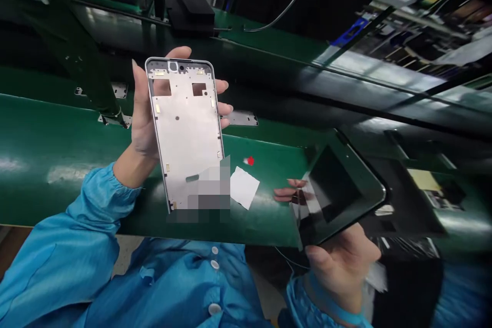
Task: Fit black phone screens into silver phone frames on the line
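My left hand [143, 120] is closed around a silver phone frame [188, 136], fingers behind it and thumb along its left edge. Its pale inner face points toward me, with two square cutouts near the top; the lower right corner is blurred out by blocks. On the right, my right hand [342, 261] grips a dark, glossy phone screen [361, 184], tilted, with the thumb at its lower edge and fingertips showing past its left side. A clear film seems to lie along that left edge. The two parts are held apart above the green work surface [265, 220].
A white paper piece [245, 188] and a small red item [250, 161] lie between the hands. Metal plates [242, 118] lie behind the phone frame, near a dark green post [73, 46]. A black box [190, 13] sits farther back. A dark mat [407, 200] lies at right.
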The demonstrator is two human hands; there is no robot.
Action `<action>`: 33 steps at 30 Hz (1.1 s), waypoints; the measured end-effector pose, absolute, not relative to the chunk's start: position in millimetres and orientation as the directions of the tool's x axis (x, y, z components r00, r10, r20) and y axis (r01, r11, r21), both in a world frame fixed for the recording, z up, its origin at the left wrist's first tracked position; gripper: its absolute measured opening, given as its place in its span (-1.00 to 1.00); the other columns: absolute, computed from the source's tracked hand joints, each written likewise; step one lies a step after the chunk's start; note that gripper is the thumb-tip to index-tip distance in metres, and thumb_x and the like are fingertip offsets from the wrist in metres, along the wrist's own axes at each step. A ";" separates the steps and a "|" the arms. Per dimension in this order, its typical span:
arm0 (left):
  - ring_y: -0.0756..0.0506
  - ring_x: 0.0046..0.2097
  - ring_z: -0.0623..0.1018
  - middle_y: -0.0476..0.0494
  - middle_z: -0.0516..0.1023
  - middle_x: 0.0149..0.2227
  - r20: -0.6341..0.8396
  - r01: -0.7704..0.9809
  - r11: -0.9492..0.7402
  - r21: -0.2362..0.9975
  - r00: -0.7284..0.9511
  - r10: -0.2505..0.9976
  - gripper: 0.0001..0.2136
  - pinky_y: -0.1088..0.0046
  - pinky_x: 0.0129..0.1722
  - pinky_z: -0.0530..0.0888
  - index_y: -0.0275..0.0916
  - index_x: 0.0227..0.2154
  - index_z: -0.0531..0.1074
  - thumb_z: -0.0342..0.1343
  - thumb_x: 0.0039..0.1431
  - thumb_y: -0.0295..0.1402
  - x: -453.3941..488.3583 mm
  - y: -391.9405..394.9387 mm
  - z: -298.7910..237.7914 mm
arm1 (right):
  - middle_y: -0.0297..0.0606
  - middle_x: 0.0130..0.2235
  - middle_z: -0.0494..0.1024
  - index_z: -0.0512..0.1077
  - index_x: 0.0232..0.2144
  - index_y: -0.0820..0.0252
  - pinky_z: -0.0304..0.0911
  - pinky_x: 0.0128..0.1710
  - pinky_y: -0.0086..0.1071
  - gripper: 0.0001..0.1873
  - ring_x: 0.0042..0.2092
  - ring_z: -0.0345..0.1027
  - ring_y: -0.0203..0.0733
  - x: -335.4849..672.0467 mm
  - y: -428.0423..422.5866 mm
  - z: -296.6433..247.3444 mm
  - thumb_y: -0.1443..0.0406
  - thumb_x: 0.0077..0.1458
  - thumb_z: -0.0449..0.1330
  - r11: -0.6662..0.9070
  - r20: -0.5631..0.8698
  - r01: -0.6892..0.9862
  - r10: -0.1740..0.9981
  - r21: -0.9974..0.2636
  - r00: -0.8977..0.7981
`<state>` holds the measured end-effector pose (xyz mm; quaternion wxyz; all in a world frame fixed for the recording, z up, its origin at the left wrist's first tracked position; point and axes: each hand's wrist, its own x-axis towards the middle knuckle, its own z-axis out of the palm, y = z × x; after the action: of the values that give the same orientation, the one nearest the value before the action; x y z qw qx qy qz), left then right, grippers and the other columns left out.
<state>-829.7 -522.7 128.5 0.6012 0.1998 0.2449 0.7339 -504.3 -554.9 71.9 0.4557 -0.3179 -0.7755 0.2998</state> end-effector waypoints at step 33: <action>-0.33 -0.18 0.79 -0.29 0.74 -0.08 0.508 -0.505 -0.524 0.686 -0.184 0.842 -0.42 0.11 -0.23 0.76 -0.17 -0.02 0.50 0.46 0.11 0.15 -837.5 -500.5 87.2 | -0.03 0.17 0.51 0.29 0.50 -0.14 0.62 0.08 0.03 -0.28 0.11 0.57 0.09 -591.5 -525.8 50.9 -0.09 0.41 0.25 0.646 0.539 0.060 0.680 -0.761 -0.498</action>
<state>-837.5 -500.5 87.2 0.4510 0.4525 0.1862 0.7465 -591.5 -525.8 50.9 0.4435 -0.2335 -0.7915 0.3497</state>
